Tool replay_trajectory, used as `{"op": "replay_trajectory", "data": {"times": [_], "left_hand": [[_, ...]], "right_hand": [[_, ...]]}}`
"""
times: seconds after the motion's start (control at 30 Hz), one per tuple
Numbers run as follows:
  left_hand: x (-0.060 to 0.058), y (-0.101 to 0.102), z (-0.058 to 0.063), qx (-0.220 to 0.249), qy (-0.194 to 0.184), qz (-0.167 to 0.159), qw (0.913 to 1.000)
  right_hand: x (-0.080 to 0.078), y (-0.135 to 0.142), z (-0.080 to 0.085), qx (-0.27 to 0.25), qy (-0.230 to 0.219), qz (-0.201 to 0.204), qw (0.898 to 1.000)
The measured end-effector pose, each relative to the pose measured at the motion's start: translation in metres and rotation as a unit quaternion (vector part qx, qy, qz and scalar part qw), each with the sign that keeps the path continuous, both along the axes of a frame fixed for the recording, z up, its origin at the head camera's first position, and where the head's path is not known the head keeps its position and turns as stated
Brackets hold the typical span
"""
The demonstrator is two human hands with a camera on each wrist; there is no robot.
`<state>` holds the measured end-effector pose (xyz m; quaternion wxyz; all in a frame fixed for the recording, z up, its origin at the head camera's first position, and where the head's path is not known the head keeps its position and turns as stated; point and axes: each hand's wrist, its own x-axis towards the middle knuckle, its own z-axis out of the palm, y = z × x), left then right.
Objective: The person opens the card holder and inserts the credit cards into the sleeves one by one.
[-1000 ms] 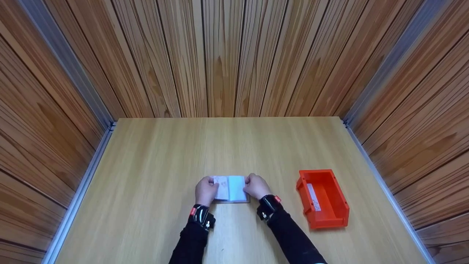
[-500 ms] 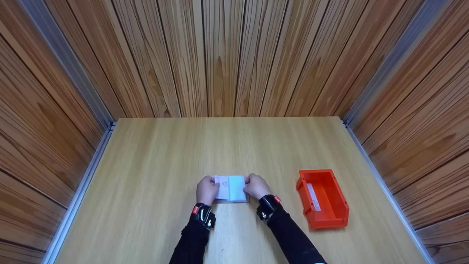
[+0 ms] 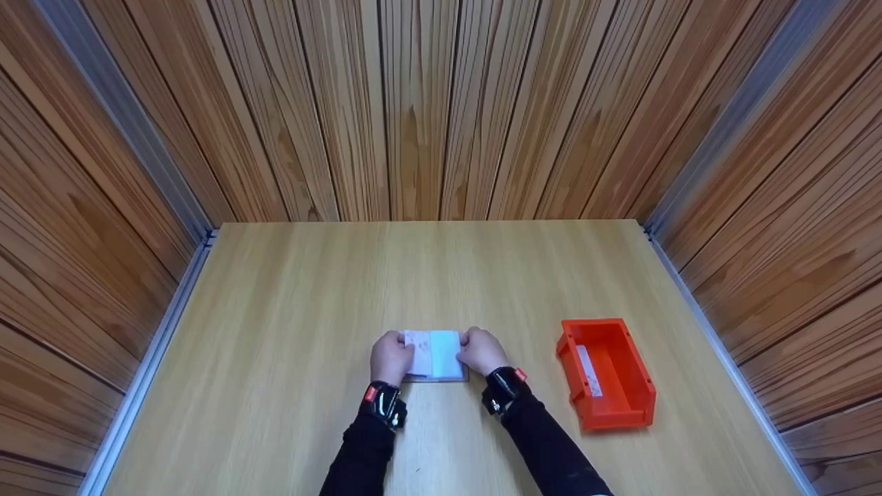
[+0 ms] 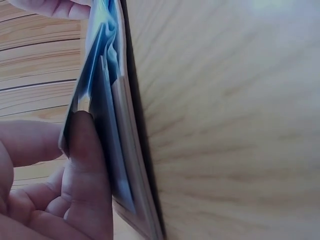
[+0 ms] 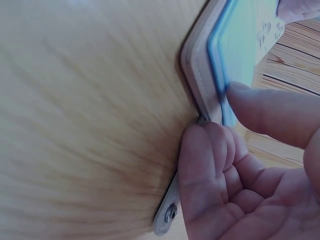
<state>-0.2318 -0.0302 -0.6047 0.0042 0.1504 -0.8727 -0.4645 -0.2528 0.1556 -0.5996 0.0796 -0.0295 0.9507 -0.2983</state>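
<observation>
An open card holder (image 3: 457,378) with a tan cover lies on the table between both hands, blue-tinted clear sleeves (image 3: 446,353) inside it. On its left side is a pale printed page (image 3: 419,353). My left hand (image 3: 391,358) pinches that page's outer edge between thumb and finger; in the left wrist view the page (image 4: 82,85) stands lifted off the layers below. At the right edge, my right hand (image 3: 484,350) grips the holder, thumb (image 5: 270,112) on the sleeves and curled fingers against the cover. A strap with a metal snap (image 5: 170,214) sticks out below those fingers.
A red-orange plastic bin (image 3: 615,375) with a white label stands on the table (image 3: 310,296) to the right of the right forearm. Wood-plank walls (image 3: 413,110) with metal corner rails enclose the back and sides.
My left hand has shifted very slightly to the right with the page in its pinch. The right hand and the bin hold their places.
</observation>
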Motion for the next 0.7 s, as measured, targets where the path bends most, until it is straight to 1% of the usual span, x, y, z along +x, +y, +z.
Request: {"op": "replay_trajectory", "data": {"times": [0.13, 0.33, 0.47, 0.7], "left_hand": [[-0.0003, 0.0003, -0.0001, -0.005, 0.001, 0.0, 1.0], [0.0017, 0.0002, -0.0008, -0.026, 0.034, -0.004, 0.9991], [0.0024, 0.0003, -0.0015, -0.035, 0.044, -0.005, 0.9984], [0.0006, 0.0009, -0.0022, -0.029, 0.039, -0.003, 0.9988]], "right_hand": [[-0.0002, -0.0001, -0.0004, -0.005, -0.003, -0.001, 1.0], [0.0005, 0.0003, -0.0011, -0.007, 0.0, 0.002, 1.0], [0.0005, 0.0002, -0.0012, -0.006, 0.001, 0.002, 1.0], [-0.0002, 0.0002, -0.0024, -0.001, 0.007, 0.001, 1.0]]}}
